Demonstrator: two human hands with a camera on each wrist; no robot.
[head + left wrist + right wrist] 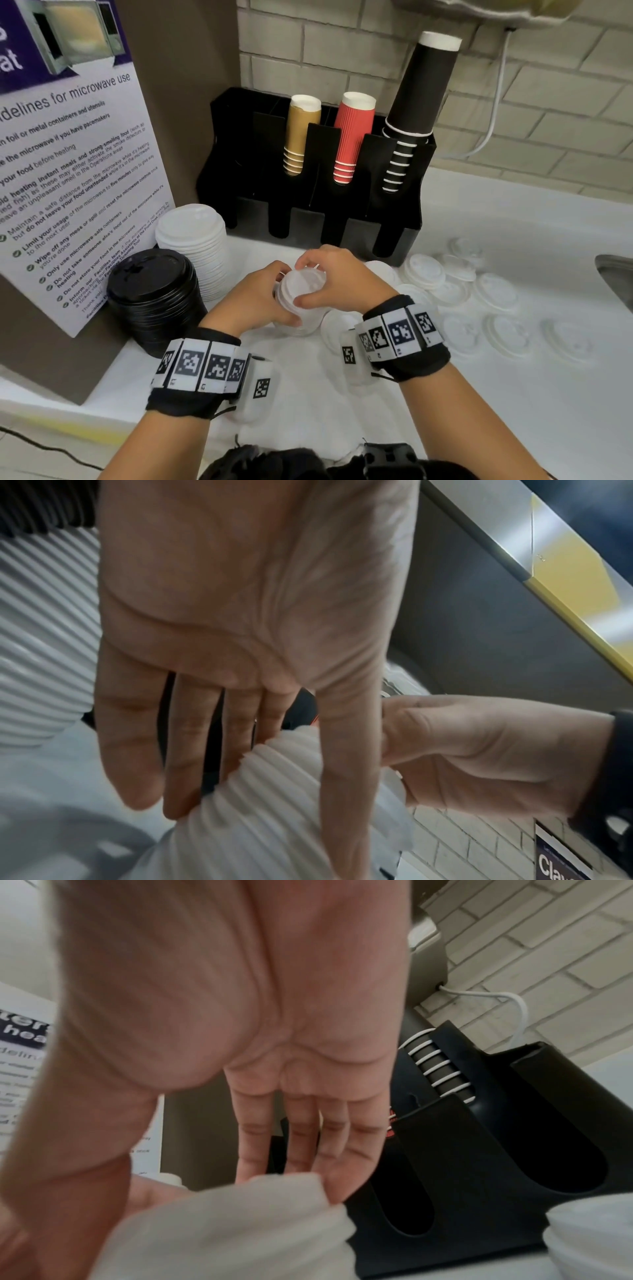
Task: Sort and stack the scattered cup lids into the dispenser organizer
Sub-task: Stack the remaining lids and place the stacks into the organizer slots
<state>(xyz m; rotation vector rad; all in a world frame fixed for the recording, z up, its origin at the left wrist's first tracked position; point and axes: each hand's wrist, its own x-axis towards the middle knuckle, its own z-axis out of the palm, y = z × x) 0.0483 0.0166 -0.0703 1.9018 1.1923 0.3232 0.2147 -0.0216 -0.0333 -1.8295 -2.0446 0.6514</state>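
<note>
Over white counter [479, 394], left hand [253, 301] and right hand [337, 281] seemingly clasp white lid stack [299, 298].

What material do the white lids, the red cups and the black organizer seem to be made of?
White lids held by both hands: probably thin molded plastic, matte and slightly see-through; stacked rims look like fine ridges.
Red cups: likely paper, with a ribbed outer wall and white rolled rims.
Black organizer: seems rigid plastic, smooth with a dull sheen; metal cannot be excluded.
</note>
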